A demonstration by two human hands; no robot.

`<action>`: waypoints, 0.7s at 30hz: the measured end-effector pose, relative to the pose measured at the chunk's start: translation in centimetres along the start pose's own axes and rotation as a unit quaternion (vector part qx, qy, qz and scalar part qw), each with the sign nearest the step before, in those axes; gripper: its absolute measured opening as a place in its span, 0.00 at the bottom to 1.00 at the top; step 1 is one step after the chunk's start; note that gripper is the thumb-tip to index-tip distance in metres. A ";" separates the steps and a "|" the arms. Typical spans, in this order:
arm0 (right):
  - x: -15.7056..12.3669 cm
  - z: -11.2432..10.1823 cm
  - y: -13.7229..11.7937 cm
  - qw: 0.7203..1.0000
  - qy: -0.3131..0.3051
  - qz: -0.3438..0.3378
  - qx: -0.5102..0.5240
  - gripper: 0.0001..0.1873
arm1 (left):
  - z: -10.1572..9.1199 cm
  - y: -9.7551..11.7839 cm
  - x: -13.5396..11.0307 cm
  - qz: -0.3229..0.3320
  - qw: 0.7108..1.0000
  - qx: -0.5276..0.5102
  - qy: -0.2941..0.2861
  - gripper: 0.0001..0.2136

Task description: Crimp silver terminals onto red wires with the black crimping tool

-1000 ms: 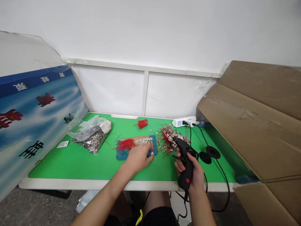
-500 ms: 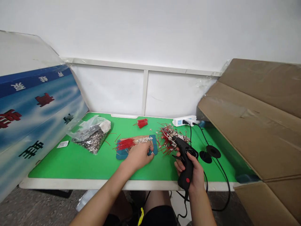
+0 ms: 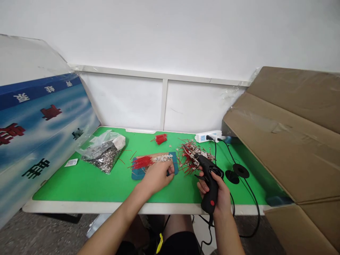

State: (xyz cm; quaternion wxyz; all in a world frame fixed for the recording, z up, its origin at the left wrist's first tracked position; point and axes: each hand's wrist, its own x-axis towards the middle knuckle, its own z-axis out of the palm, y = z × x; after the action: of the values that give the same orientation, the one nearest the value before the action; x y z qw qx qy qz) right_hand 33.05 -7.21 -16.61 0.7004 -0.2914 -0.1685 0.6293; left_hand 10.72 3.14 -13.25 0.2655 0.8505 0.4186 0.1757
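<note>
My right hand [image 3: 219,193] is wrapped around a black soldering gun [image 3: 209,177], with its tip up and to the left over a loose heap of red wires and small metal terminals [image 3: 190,156]. My left hand [image 3: 159,174] rests over a blue pad [image 3: 174,157], its fingers curled downward. Whatever those fingers pinch is hidden beneath them. Beside that hand, red wires [image 3: 142,162] lie in a row on the pad, silvery terminals [image 3: 163,157] at their right ends.
A clear bag of metal parts [image 3: 103,156] lies left on the green mat [image 3: 92,187]. Behind the pad sits a red wire bundle [image 3: 160,139]. A white power strip [image 3: 208,136] and a black spool [image 3: 240,170] are at right. Cardboard [image 3: 281,134] flanks the table.
My left fingers have shifted very slightly at the pad's right end, and a small metal piece seen by them earlier is now out of sight. My right hand and the soldering gun stay put.
</note>
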 end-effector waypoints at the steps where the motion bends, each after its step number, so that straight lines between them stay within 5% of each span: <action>1: 0.0 0.0 0.0 1.000 0.004 -0.001 0.000 0.20 | -0.1 -0.2 -0.2 0.001 1.000 -0.012 0.003 0.06; 14: -0.1 1.5 -0.1 0.998 0.054 -0.001 -0.012 0.21 | -2.3 -2.8 -2.4 -0.056 0.994 0.081 0.049 0.04; 21: 0.0 1.2 0.0 0.999 0.047 -0.008 -0.016 0.21 | -2.9 -3.7 -2.4 -0.068 0.995 0.035 0.063 0.04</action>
State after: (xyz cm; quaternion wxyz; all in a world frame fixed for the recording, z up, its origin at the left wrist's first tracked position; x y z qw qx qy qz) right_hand 32.29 -6.95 -15.67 0.7082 -0.3299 -0.1478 0.6065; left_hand 5.50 3.93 -13.35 0.2195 0.8161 0.4974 0.1959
